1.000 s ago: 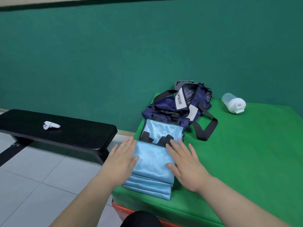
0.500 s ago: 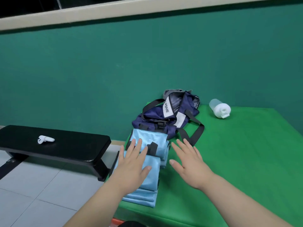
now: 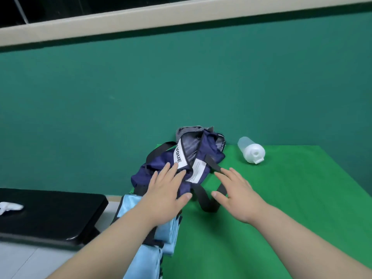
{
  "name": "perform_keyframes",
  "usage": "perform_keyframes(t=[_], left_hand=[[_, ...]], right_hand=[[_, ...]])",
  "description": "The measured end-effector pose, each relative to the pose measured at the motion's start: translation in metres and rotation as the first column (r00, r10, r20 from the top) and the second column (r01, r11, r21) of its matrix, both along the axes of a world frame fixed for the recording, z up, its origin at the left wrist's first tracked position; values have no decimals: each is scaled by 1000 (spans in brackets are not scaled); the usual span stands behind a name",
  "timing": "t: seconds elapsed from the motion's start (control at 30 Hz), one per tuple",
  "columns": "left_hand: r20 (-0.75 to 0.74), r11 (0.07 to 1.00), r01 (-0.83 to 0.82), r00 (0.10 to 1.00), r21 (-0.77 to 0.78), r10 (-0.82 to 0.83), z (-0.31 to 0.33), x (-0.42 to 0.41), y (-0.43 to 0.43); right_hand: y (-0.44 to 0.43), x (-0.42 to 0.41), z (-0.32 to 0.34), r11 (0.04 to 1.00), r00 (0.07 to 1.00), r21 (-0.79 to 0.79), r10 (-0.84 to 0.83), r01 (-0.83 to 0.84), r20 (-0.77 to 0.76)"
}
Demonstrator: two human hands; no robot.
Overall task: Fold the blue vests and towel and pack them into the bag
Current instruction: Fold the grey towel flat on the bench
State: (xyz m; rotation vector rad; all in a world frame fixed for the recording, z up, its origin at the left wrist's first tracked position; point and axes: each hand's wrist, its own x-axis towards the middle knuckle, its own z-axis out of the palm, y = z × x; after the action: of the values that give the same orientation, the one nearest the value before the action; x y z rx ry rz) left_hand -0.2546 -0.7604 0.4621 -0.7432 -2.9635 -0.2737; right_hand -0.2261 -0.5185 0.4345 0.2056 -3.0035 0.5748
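My left grip (image 3: 167,190) lies flat on the navy bag (image 3: 209,152), fingers straight and holding nothing. My right grip (image 3: 239,196) is spread wide just above the bag's black strap (image 3: 207,202); I cannot tell whether it touches. The bag sits open at the back left of the green bench (image 3: 291,208). The folded blue pile (image 3: 168,234) lies outside the bag at the bench's near left edge, under my left forearm. A white bottle (image 3: 251,153) lies on its side beside the bag.

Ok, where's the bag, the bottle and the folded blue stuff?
bag (image 3: 210,150): head view, on its navy side panel.
bottle (image 3: 250,151): head view, on its white lid.
folded blue stack (image 3: 149,262): head view, on the light blue cloth at its near end.
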Motion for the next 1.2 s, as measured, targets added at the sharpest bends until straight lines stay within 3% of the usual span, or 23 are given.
perform_keyframes(t=[0.53,0.73,0.97,1.2], left_hand=[[-1,996,-32,999,-87,32,-2,-252,100],[-21,982,-48,999,-184,45,-17,-302,115],[-56,988,-18,998,-156,10,-20,-314,107],[-28,993,-35,999,-116,31,-18,-294,96]], right_hand=[[90,-277,1,999,993,28,-22,25,-115],[81,-362,-8,998,998,-3,-64,64,-15],[56,-393,-11,988,982,-12,-152,155,109],[59,-371,-12,982,981,-36,-182,185,70]])
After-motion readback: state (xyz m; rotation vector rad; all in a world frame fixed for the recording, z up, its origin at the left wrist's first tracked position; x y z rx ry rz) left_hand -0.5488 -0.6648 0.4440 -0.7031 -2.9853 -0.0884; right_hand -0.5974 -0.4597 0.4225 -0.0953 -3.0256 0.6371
